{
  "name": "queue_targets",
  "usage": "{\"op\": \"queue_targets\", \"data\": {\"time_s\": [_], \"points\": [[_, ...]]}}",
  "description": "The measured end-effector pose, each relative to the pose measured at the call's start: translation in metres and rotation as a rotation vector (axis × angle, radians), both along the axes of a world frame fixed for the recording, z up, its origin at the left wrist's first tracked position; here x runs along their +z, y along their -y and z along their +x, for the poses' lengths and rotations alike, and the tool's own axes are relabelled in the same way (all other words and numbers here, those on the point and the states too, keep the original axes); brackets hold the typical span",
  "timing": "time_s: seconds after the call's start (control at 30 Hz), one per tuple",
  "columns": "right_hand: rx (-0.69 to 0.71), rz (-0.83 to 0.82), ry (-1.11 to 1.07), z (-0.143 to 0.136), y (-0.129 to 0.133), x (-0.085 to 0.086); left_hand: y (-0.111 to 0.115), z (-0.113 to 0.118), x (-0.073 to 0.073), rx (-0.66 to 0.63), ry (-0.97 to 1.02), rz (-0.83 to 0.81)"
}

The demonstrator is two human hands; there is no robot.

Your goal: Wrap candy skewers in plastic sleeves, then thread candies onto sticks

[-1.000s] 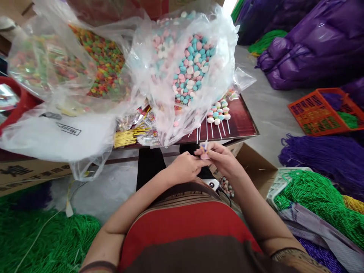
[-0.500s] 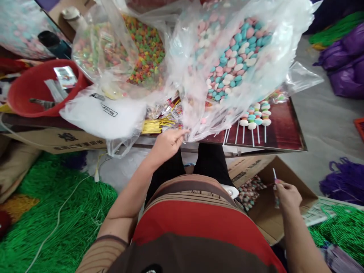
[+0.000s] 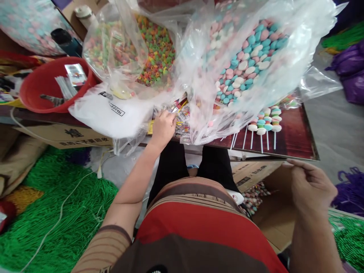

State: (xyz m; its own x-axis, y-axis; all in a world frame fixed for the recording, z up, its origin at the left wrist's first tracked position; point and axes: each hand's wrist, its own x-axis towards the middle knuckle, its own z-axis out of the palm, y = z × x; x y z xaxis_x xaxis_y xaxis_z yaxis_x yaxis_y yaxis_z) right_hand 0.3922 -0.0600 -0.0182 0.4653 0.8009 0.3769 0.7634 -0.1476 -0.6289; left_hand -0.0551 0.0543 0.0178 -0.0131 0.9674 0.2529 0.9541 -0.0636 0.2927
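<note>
My left hand [image 3: 164,127] lies over the yellow twist ties [image 3: 150,127] at the table's front edge, fingers bent and close together; what they pinch is hidden. Beside it are small printed packets [image 3: 182,129]. Out to the right, past the table's front corner, my right hand [image 3: 312,186] hangs above the cardboard box [image 3: 280,218], index finger stretched out and nothing visible in it. Several candy sticks [image 3: 264,127] lie in a row on the table's right part, their white sticks over the front edge.
A large clear bag of pink, blue and white candies [image 3: 241,72] and a bag of colourful rings [image 3: 157,49] cover the table [image 3: 301,136]. White bags [image 3: 113,113] and a red basin [image 3: 31,91] stand left. Green strands [image 3: 71,197] lie on the floor.
My left hand has moved left onto the yellow ties. My right hand has moved up and right, and the wrapped stick it held is out of it. The view has shifted slightly.
</note>
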Motion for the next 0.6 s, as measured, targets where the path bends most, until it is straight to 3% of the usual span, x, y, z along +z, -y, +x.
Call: {"op": "queue_targets", "data": {"time_s": [0.13,0.37,0.5,0.6], "points": [[0.263,0.006,-0.047,-0.045,0.002,0.021,-0.016,0.003,0.009,0.134,-0.026,0.038],[0.349,-0.059,-0.156,-0.061,0.008,0.015,-0.04,-0.006,0.005,0.203,0.003,-0.031],[0.355,-0.07,-0.236,-0.071,0.004,0.018,-0.039,-0.018,-0.004,0.193,0.148,0.166],[0.419,-0.059,-0.336,-0.095,-0.004,0.026,-0.033,-0.024,-0.004,0.152,0.25,0.335]]}}
